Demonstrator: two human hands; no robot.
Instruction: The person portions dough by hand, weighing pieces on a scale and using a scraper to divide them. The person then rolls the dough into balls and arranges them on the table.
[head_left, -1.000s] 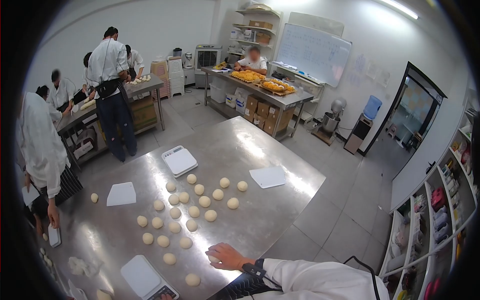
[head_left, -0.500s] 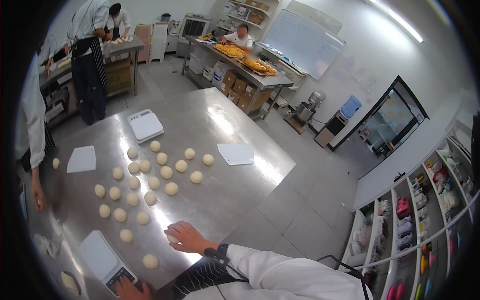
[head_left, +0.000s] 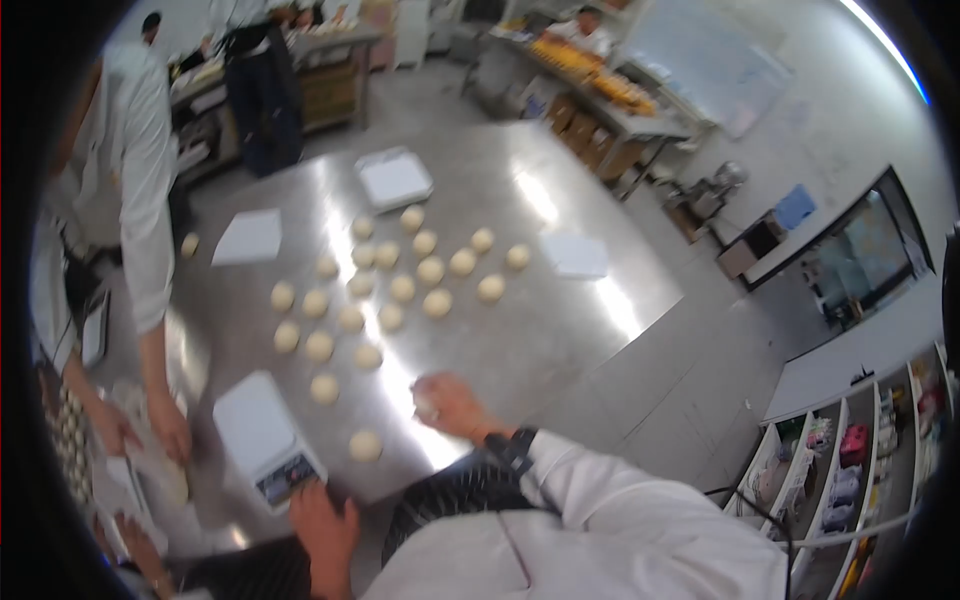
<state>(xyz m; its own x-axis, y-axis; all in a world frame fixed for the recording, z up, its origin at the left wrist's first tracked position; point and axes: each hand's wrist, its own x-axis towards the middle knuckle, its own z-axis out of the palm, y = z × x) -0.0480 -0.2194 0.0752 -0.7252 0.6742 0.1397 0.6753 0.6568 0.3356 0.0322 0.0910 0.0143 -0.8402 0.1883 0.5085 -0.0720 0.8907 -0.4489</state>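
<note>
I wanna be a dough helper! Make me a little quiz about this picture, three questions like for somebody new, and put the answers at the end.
1. True or false: the left hand is at the display end of a white scale.

2. Pick one: what is the right hand curled over?
a) a spoon
b) a dough ball
c) a cup

3. Fill the gap: the right sleeve is ____ in colour.

Key: 1 true; 2 b; 3 white.
</note>
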